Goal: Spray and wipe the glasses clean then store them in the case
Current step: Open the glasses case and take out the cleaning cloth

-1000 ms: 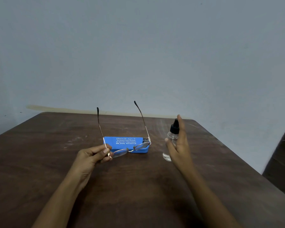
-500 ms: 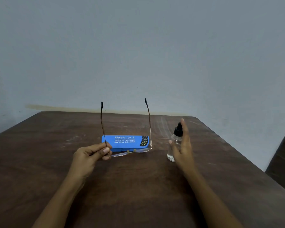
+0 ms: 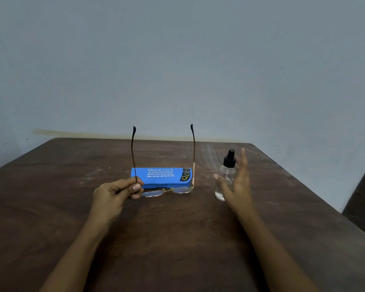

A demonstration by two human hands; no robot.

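Head view: glasses [image 3: 167, 191] pinched at one hinge by left hand [image 3: 114, 193], lenses low over mid-table, temples pointing up. Just behind, closed blue case [image 3: 161, 177] lying flat toward far edge. Right hand [image 3: 235, 182] spread wide, gripping nothing, fingers cupped just beside clear spray bottle [image 3: 226, 178] standing upright toward right edge. Step in hand, likely: taking the bottle. Best done by wrapping fingers round body, forefinger free for black pump top, nozzle aimed at lenses, frame kept steady, away from case.

Left hand [image 3: 112, 193] pinches glasses [image 3: 165, 191]; right hand [image 3: 237, 182] spread beside spray bottle [image 3: 226, 175].
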